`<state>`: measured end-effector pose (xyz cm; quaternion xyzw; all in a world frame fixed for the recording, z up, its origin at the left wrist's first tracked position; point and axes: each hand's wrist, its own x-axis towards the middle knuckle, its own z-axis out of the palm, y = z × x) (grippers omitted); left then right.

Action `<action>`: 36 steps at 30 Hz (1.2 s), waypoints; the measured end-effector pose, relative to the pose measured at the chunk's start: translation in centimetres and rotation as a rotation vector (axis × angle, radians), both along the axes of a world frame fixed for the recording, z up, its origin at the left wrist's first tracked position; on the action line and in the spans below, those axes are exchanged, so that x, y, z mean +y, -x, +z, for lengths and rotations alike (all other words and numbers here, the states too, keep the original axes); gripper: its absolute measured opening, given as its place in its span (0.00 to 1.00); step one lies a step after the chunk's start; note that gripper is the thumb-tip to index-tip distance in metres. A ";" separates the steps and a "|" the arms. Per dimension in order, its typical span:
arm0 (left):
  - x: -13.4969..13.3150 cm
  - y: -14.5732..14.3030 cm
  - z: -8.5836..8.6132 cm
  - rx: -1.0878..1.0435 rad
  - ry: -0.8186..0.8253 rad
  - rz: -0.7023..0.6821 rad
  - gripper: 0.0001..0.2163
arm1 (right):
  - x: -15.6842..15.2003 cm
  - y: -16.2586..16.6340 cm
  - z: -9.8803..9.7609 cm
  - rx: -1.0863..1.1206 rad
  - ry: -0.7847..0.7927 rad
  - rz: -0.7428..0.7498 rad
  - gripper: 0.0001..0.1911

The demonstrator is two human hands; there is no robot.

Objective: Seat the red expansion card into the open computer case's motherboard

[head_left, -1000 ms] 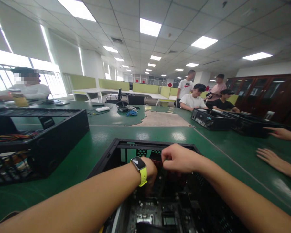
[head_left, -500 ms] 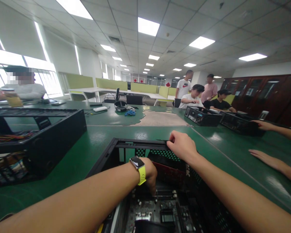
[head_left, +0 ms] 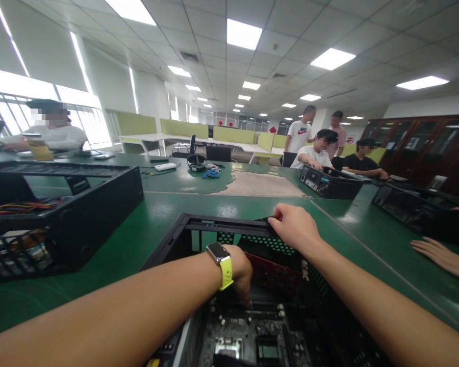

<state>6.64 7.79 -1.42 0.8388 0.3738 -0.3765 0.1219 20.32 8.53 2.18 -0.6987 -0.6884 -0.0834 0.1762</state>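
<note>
In front of me stands an open black computer case with a honeycomb vent panel at its far side. My right hand is closed around the top far edge of the case. Reaching down inside is my left hand, below a watch with a yellow-green strap. Its fingers point down near the slots of the motherboard; their tips are mostly hidden, so whether they hold anything does not show. A dark red board lies behind that hand within the case.
Another open black case with coloured cables stands at left. On the right, a co-worker's hand rests on the green table near a third case. People sit and stand farther back. A headset and blue cloth lie ahead.
My view has turned slightly left. Both my hands keep about the same places on and in the case. The co-worker's case at right has moved farther right, with one hand on it.
</note>
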 end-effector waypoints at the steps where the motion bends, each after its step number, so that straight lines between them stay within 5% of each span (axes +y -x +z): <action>1: 0.0 0.0 0.2 0.004 0.007 -0.001 0.30 | 0.1 0.1 0.0 -0.002 0.004 -0.008 0.09; 24: 4.1 0.1 0.2 -0.033 -0.075 0.026 0.25 | 4.2 -0.1 -0.7 0.026 -0.016 -0.003 0.12; 30: 2.1 0.3 2.8 -0.102 -0.021 -0.028 0.25 | 4.6 -0.6 -0.9 0.059 -0.032 0.038 0.11; 33: 1.2 0.9 3.8 -0.203 -0.076 -0.038 0.24 | 4.8 -0.5 -0.1 0.267 0.009 0.139 0.08; 36: 1.2 2.1 3.8 -0.345 -0.096 -0.008 0.24 | 3.6 -0.1 0.5 0.816 0.015 0.245 0.09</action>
